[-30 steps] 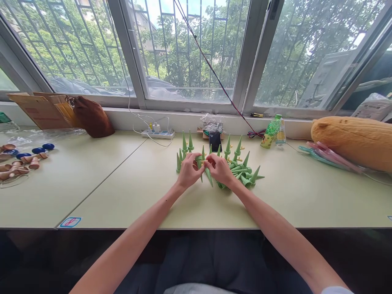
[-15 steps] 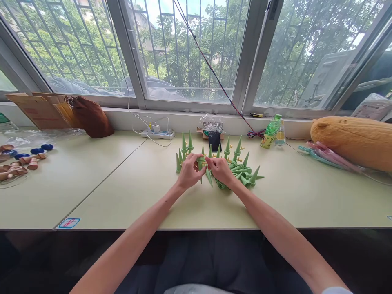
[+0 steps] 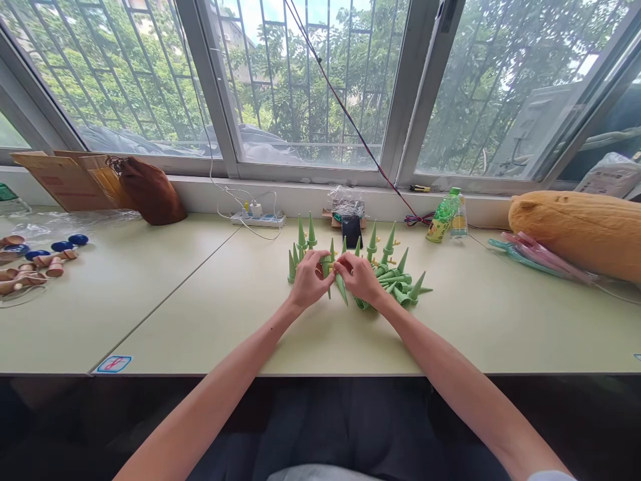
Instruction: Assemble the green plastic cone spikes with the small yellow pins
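My left hand [image 3: 309, 280] is closed around a green plant watering spike [image 3: 325, 268], its tip pointing down between thumb and fingers. Close against it, my right hand [image 3: 361, 278] pinches a small yellow valve [image 3: 332, 266] at the spike's side, mostly covered by the fingertips. A loose green spike [image 3: 341, 292] slants just below the hands. Behind my left hand, several green spikes [image 3: 301, 234] stand point up. More upright spikes [image 3: 372, 242], with yellow valves on their sides, stand beyond my right hand. A heap of green spikes [image 3: 400, 279] lies beside my right wrist.
A black phone [image 3: 352, 230] leans at the back, near a power strip [image 3: 258, 218] with white cables. Bottles [image 3: 443, 217] and a tan plush cushion [image 3: 575, 230] are at right. Wooden toys with blue balls [image 3: 55, 257] and a brown bag [image 3: 150, 192] occupy the left.
My right fingers have curled in and shifted slightly down against the held spike. My left hand keeps its hold in nearly the same place.
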`<state>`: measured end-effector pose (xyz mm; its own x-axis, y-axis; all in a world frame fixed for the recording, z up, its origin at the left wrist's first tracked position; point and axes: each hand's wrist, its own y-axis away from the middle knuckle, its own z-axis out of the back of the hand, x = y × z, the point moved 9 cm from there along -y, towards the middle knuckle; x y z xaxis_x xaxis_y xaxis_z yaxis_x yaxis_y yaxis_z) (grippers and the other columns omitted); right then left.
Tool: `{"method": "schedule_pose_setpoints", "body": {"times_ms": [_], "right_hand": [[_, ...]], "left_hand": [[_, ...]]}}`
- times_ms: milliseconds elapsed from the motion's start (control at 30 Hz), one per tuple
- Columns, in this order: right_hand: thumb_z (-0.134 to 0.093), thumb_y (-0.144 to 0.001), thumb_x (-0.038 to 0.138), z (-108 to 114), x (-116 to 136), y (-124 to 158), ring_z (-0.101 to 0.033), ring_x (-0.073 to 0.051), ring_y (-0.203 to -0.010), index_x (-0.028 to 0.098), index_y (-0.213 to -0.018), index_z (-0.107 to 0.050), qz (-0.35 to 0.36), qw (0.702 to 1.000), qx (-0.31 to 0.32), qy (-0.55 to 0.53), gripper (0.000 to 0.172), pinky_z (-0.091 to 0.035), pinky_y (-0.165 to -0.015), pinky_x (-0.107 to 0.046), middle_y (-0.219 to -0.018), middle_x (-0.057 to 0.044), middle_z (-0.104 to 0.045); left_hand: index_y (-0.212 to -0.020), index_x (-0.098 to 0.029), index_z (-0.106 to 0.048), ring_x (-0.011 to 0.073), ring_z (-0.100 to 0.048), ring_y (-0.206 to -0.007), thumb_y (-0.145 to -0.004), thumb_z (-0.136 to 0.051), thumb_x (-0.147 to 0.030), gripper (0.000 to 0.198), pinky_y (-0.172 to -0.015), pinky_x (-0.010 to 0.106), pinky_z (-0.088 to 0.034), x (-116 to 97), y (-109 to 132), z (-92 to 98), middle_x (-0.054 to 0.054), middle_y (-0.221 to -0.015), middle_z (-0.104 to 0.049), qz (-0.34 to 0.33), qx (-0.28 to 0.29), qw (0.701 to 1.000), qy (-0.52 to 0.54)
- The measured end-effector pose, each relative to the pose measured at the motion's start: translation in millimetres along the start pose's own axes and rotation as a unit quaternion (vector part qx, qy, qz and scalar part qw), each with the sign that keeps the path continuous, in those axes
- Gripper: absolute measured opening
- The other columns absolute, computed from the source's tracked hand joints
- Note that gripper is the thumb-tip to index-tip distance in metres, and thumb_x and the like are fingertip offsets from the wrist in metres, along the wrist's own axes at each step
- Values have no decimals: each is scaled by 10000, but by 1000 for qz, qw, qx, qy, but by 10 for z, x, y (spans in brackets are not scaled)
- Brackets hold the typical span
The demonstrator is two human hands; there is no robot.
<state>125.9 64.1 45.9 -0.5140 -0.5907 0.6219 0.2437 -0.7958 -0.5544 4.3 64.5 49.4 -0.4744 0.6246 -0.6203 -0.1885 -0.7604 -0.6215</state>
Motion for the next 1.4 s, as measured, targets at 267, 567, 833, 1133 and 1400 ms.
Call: {"method": "schedule_pose_setpoints", "body": {"times_ms": [267,567,833,1133,1400], "right_hand": [[-390,-961,428,11,-57,-11,-331,-112,-512,200,-593,-379,-14,999,-15,30,433,-260,-521,-253,-527,28,-413],[-499,-902,336,26,9,0,-523,-139,-648,188,-874,-553,12,1000,-12,5,160,-381,-623,-254,-823,-36,-643],[-463,-912,308,5,-22,-6,-517,-149,-655,189,-791,-543,1,1000,-3,5,188,-378,-624,-259,-737,-28,-607],[-409,-941,352,2,-56,-10,-395,-123,-552,199,-644,-448,-10,999,-7,46,336,-295,-546,-249,-594,7,-497],[-364,-964,419,-2,-98,-5,-368,-121,-519,201,-601,-419,-20,998,-13,58,427,-282,-540,-257,-545,8,-458]], "left_hand": [[-1115,-191,-587,79,-569,-647,-767,-642,-213,352,-587,219,-537,-9,11,-26,43,-1002,-546,-14,15,1000,-3],[-1101,-188,-591,88,-563,-648,-779,-644,-245,331,-577,227,-539,8,-4,6,41,-983,-541,7,-3,1000,-5],[-1094,-193,-599,89,-552,-647,-771,-646,-240,330,-568,220,-535,13,2,-4,37,-959,-535,4,0,1000,-6],[-1091,-190,-594,80,-552,-618,-761,-648,-219,336,-591,238,-544,11,6,-37,38,-982,-546,-2,18,1000,-3],[-1082,-194,-596,75,-543,-603,-762,-652,-218,326,-585,234,-543,-9,6,-38,36,-972,-544,-5,16,1000,-3]]}}
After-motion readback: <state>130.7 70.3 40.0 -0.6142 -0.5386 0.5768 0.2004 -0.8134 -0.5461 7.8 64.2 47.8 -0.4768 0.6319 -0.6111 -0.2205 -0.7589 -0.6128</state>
